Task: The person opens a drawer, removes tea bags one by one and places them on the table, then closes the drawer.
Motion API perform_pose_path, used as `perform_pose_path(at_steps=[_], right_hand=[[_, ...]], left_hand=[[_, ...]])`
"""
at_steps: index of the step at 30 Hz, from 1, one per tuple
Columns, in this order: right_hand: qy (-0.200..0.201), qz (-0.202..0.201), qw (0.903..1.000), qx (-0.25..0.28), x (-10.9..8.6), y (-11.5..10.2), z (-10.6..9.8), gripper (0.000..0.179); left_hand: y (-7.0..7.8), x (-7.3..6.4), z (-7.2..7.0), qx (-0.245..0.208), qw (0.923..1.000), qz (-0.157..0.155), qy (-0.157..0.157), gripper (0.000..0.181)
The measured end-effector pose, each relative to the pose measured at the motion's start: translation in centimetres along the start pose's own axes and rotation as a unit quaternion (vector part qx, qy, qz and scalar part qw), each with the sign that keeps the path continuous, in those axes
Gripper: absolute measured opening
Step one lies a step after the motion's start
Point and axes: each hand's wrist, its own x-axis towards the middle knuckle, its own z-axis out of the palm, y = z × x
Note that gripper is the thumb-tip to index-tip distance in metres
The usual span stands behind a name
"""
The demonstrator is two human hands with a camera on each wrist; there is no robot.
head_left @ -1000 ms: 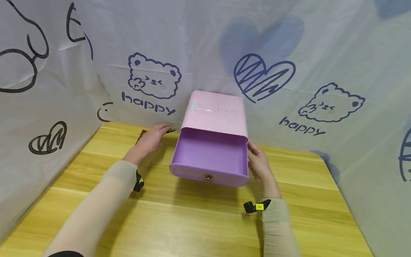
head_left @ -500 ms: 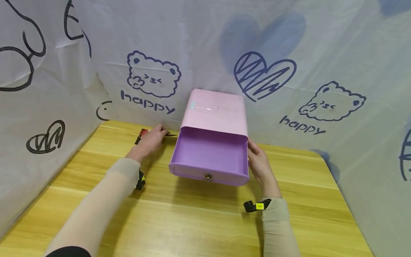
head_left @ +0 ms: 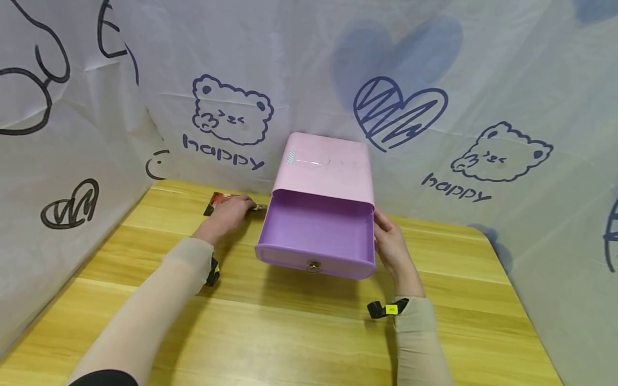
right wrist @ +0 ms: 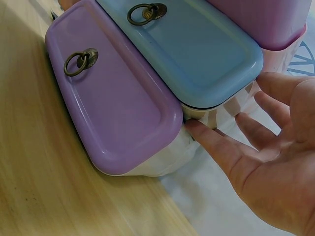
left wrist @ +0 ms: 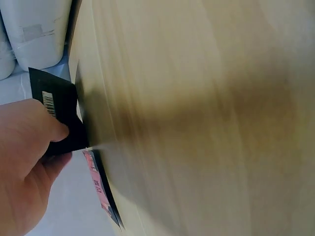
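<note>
My left hand (head_left: 230,212) is at the table's back edge, left of a plastic drawer cabinet (head_left: 324,166). In the left wrist view its thumb and fingers pinch a thin, flat black packet (left wrist: 58,109) with a white barcode label. A red-and-black packet (left wrist: 101,187) lies just beside it on the table edge. On the cabinet's other side, my right hand (head_left: 397,252) is spread, fingertips against the side wall near the blue drawer (right wrist: 206,54) and the lower purple drawer (right wrist: 118,98). The top purple drawer (head_left: 316,228) is pulled out, with nothing in it.
The cabinet stands at the back of a wood-grain table (head_left: 289,332), against a printed white cloth (head_left: 309,69). Brass ring pulls (right wrist: 81,63) stick out from the drawer fronts. White wrapped bundles (left wrist: 37,29) are beyond the table edge in the left wrist view.
My left hand has shifted slightly toward me, uncovering more of the red packet behind it, and the black packet has turned in its fingers. My right hand and the drawer have stayed put.
</note>
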Motion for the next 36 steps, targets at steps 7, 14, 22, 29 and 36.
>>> perform_pose_path(at_steps=[7, 14, 22, 29, 36], right_hand=[[0.004, 0.0, 1.0, 0.002, 0.0, 0.0, 0.1, 0.057], [0.005, 0.004, 1.0, -0.005, 0.0, 0.0, 0.1, 0.057], [0.004, 0.006, 0.9999, -0.011, 0.0, 0.1, 0.0, 0.057], [0.005, 0.007, 0.9999, -0.008, -0.1, 0.1, 0.0, 0.057], [0.004, 0.008, 0.9999, -0.013, 0.0, 0.1, 0.0, 0.057]], left_hand=[[0.3, 0.0, 0.3, -0.006, 0.9984, -0.037, -0.044, 0.046], [1.0, 0.0, 0.6, -0.022, 0.9959, -0.053, -0.07, 0.057], [1.6, 0.0, 1.0, -0.036, 0.9939, -0.072, -0.075, 0.075], [1.6, 0.3, 1.6, -0.025, 0.9943, -0.076, -0.071, 0.066], [1.5, 0.4, 1.8, -0.017, 0.9951, -0.076, -0.06, 0.062]])
